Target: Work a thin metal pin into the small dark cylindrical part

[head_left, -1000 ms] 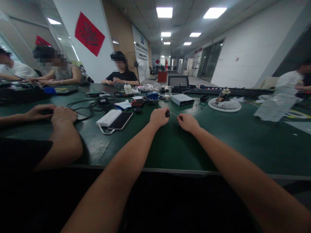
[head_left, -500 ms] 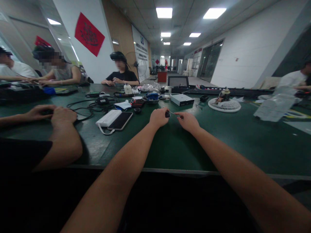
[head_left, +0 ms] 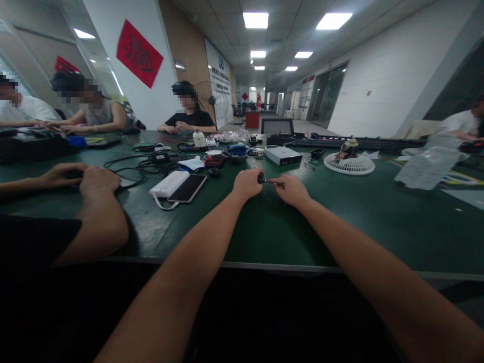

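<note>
Pinching a small black piece point(head_left: 260, 178) with a thin metal pin point(head_left: 273, 182) between the fingers of the left hand point(head_left: 247, 184), just above the green bench top point(head_left: 272, 227), near the middle of the view. Bringing the right hand point(head_left: 292, 191) very close, with its fingertips point(head_left: 275, 180) at the pin; not being able to tell, at this picture size, whether these fingertips are really clamping the pin or only touching it. Keeping the two hands almost together, with only the pin and the black piece between them.

Risking, in my judgement, a slip of the pin from the right fingertips, because of the very small contact on so thin a metal. Risking also a drop of the black piece onto the bench top, from too little pressure of the left fingers, and then a rolling toward the white power bank point(head_left: 169, 183) and the black smartphone point(head_left: 188, 188) lying to the left of the hands. Risking a bending of the pin, from twisting with too much force. Seeing a tangle of black cable point(head_left: 124, 172) farther left, near a co-worker's hands point(head_left: 88, 177), and there a small part becoming hard to find. Having also a silver mini PC point(head_left: 283, 155) and a white round fan guard point(head_left: 350, 164) farther ahead, well apart from the hands.
</note>
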Demonstrator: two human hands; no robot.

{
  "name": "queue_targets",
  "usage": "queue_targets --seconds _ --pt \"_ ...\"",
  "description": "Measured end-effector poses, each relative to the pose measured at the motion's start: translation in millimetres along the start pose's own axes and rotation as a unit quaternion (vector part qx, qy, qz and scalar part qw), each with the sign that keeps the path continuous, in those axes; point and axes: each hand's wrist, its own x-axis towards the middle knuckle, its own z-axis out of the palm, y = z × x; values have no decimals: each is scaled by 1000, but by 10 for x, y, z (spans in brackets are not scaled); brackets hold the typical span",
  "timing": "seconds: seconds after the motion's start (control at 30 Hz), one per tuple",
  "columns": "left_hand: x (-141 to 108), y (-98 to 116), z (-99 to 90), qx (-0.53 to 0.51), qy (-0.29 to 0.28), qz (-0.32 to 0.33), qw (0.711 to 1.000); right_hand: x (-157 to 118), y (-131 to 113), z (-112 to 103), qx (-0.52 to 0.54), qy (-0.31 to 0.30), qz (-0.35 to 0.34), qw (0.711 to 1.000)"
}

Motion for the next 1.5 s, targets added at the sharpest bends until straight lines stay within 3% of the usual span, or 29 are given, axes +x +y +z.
queue_targets --seconds 0.67,1.5 --pt "-2 -9 8 -2 -5 6 1000 -13 12 -27 -8 35 31 999" --pt "-14 15 -10 0 -25 6 1000 9 15 17 -1 -40 5 999"
